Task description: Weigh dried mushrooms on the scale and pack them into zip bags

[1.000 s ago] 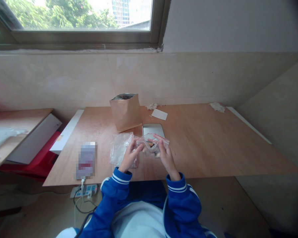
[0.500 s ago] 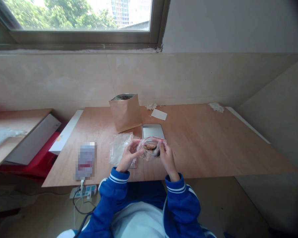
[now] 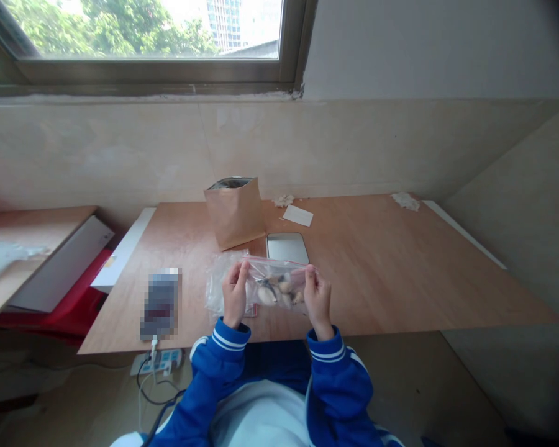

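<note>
The clear bag (image 3: 278, 288), gaping moments ago, is now stretched flat, left hand (image 3: 235, 292) and right hand (image 3: 317, 294) pinching its top corners, so its mouth seems closed.

Hands (image 3: 317, 297) pinch clear bag (image 3: 276, 267) by upper corners, pale pieces (image 3: 267, 295) inside.

No readable text, no legible label or brand, no number or sign made out

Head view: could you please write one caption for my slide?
Left hand and right hand grip a clear bag of small pieces, with an open brown pouch beyond.
</note>
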Tool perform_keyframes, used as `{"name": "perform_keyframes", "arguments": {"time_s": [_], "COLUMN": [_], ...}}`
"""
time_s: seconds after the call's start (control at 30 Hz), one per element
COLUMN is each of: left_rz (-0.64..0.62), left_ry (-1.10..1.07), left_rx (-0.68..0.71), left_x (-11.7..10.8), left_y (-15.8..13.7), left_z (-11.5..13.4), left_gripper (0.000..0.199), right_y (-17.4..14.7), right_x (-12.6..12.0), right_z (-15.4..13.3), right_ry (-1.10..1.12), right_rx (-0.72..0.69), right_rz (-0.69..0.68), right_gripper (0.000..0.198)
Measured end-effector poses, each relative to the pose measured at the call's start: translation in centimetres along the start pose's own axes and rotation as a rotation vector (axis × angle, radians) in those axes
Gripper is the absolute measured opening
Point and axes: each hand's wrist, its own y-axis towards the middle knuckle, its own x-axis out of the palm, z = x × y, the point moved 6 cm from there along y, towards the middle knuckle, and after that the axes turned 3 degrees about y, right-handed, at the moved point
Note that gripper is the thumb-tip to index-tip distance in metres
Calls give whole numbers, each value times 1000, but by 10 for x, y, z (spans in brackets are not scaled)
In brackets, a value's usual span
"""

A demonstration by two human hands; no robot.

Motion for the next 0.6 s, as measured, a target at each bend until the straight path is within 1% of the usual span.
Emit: {"name": "perform_keyframes", "arguments": {"time_s": [0.07, 0.23, 0.3, 0.37, 0.53, 0.6], "left_rz": [3, 47, 74, 94, 118, 110], "left_ry": [15, 58, 48, 12, -61, -75], "left_rx": [5, 13, 4, -10, -27, -40], "left_x": [0, -4, -6, -8, -9, -9], "left_y": [-1, 0, 1, 3, 5, 5], "left_z": [0, -1, -2, -5, -12, -15], "left_gripper": [32, 30, 29, 29, 27, 27], "right_y": [1, 4, 5, 6, 7, 7], "right_x": [1, 3, 2, -2, -9, -11], "right_z": [3, 0, -3, -5, -4, -2], "right_ry": [26, 148, 159, 152, 178, 183], "right_rx": [21, 65, 66, 60, 64, 65], "right_rz": [-17, -194, -230, -216, -58, -21], "right_gripper": [56, 47, 42, 39, 35, 35]}}
